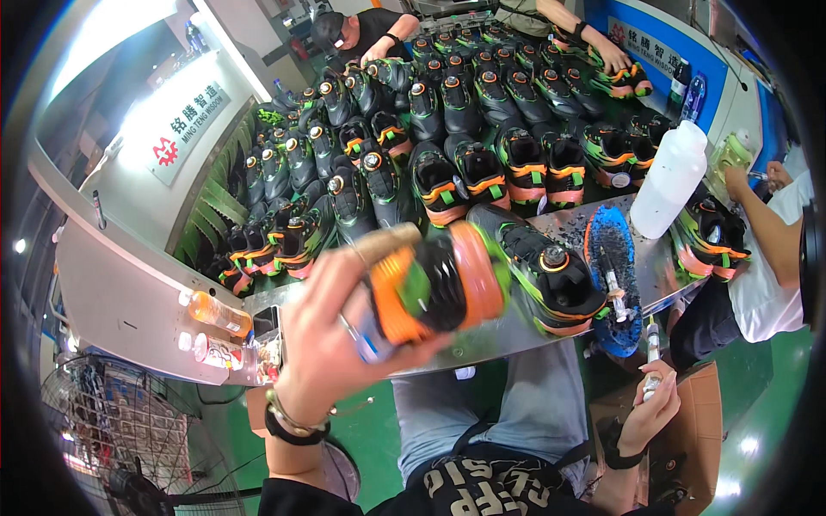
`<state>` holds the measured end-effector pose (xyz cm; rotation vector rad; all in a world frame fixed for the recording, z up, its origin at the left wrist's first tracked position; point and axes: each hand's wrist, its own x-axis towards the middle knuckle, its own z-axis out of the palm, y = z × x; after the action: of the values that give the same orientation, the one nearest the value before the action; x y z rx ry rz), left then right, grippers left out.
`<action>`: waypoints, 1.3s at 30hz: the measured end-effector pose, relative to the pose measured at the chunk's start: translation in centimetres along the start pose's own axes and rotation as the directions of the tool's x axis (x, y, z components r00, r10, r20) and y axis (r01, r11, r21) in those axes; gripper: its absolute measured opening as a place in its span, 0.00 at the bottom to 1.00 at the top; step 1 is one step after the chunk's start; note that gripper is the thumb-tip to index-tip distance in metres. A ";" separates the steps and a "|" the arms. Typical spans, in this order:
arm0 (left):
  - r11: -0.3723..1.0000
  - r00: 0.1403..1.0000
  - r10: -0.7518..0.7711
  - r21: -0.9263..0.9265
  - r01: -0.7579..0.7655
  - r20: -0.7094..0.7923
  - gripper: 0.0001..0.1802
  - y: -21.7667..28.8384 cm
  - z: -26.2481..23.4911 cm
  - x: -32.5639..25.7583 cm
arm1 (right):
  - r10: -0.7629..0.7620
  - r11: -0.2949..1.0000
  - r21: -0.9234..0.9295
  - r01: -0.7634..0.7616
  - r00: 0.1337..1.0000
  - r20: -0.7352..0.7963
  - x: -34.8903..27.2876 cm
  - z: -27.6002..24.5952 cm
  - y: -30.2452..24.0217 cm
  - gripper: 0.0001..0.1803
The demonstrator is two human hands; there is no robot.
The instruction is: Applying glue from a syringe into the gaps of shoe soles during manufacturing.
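My left hand point(323, 331) is raised over the table's front edge, its fingers wrapped round a sneaker point(439, 284) in orange, black, green and pink; motion blurs the shoe slightly. My right hand point(650, 413), lower and to the right, grips a slim syringe point(653, 344) with its thin tip pointing up. Between the hands, a black sneaker point(542, 267) with a round dial rests on the metal table. Beside it lies a blue oval tray point(632, 331) strewn with dark crumbs, a second syringe point(614, 297) lying across it.
Rows of black sneakers point(456, 103) cover the table. A white bottle point(671, 181) stands right, near another sneaker point(710, 236). Drinks bottles point(219, 314) lie left above a wire fan point(129, 430). A cardboard box point(697, 430) is below right. Co-workers point(366, 34) work across and at right point(774, 232).
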<state>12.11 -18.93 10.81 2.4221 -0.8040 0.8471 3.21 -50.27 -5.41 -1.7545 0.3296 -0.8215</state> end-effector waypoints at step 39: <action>0.895 0.953 0.257 0.331 -0.298 0.162 0.11 1.1 12.7 -14.8 | 0.076 0.903 -0.426 0.051 0.958 0.276 7.9 2.0 3.2 0.20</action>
<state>7.09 -21.47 -7.92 2.7286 -1.1508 1.0441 10.84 -54.64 -5.79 -2.2523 0.3443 -0.4914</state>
